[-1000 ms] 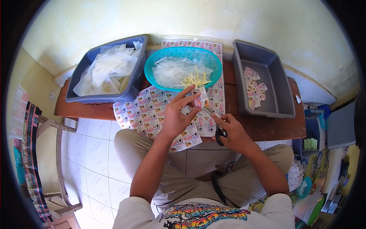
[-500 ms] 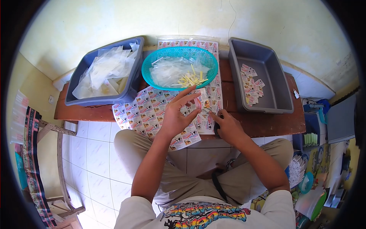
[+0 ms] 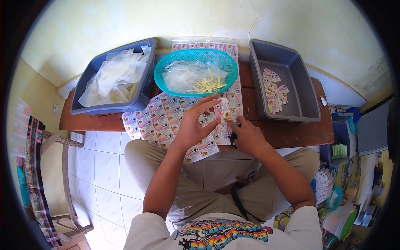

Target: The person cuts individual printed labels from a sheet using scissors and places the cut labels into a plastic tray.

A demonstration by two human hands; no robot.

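I see left hand (image 3: 196, 125), fingers pinching printed label strip (image 3: 224, 109) over printed sheets (image 3: 158, 120), near turquoise basket (image 3: 226, 62). Right hand (image 3: 249, 136), fingers wrapped on black-handled scissors (image 3: 233, 141); whether scissors touch strip, I cannot tell.

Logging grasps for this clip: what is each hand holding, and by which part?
The left hand holds a printed label piece by its left edge. The right hand holds black-handled scissors by the handle end.

The right hand (image 3: 248, 136) is now sitting farther left than a second ago, nearer the held label piece (image 3: 224, 109). The black scissors handle (image 3: 233, 140) is showing less of its loop
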